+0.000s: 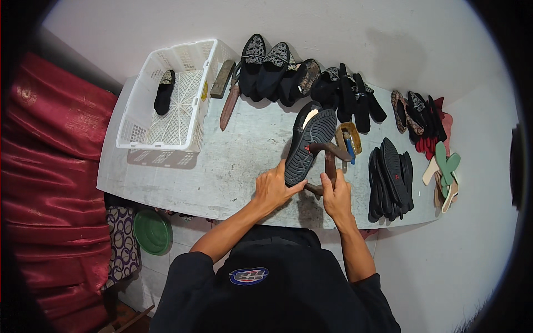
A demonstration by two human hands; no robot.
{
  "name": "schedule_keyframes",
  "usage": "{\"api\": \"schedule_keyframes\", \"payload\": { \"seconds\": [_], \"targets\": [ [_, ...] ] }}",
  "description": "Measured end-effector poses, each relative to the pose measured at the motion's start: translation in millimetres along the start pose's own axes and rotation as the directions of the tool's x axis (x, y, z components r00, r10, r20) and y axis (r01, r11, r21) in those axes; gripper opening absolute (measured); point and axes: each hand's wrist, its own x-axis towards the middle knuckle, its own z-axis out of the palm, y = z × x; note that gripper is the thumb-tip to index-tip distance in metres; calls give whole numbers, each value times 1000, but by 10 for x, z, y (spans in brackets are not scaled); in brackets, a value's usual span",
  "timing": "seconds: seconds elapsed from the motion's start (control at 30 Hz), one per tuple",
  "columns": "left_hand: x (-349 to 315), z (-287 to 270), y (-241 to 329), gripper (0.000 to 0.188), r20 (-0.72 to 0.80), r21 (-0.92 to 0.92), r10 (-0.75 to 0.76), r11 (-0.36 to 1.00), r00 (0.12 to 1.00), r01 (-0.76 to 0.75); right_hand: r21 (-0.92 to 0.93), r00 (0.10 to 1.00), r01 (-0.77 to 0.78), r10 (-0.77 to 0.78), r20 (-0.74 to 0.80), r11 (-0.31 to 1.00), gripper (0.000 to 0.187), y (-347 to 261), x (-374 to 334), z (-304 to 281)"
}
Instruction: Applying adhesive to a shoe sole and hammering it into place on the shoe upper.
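Note:
My left hand (273, 187) is closed round the toe or heel end of a black shoe (312, 141), held over the table with its ridged sole turned up. A pale insole patch shows at the shoe's far end. My right hand (337, 198) grips the handle of a rusty brown hammer (330, 161), its head lying against or just over the sole; contact is hard to tell. Under the shoe, a dark brown curved piece (314, 190) sticks out near my right thumb, mostly hidden.
A white plastic basket (197, 130) holds one shoe (164, 94). Patterned black shoes (266, 69) line the wall. A knife-like tool (230, 105), a whetstone-like block (222, 79), a small yellow tray (355, 139), stacked black soles (391, 180) and green shoe-shaped pieces (446, 162) lie around the table (227, 161).

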Motion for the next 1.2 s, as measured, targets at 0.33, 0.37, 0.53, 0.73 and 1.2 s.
{"api": "schedule_keyframes", "payload": {
  "seconds": [0.33, 0.37, 0.53, 0.73, 1.2],
  "targets": [
    [-46, 121, -99, 89, -91, -291, 136, 944, 986, -157, 48, 1000, -17, 18, -8, 999, 26, 10, -10, 52],
    [-48, 141, -115, 89, -90, -293, 135, 943, 987, -156, 2, 1000, -22, 22, 12, 1000, 25, -14, 5, 72],
    [-81, 211, -177, 78, -159, -197, 202, 953, 966, -232, -51, 996, 93, -94, -11, 994, 27, -180, 148, -118],
    [-75, 227, -50, 75, -155, -121, 233, 960, 960, -252, -31, 988, 59, -63, -139, 998, 29, 52, 62, 63],
    [-116, 278, -102, 72, -198, -106, 229, 962, 953, -253, -189, 997, 66, -70, -16, 980, 26, -102, 132, 117]
  ]
}}
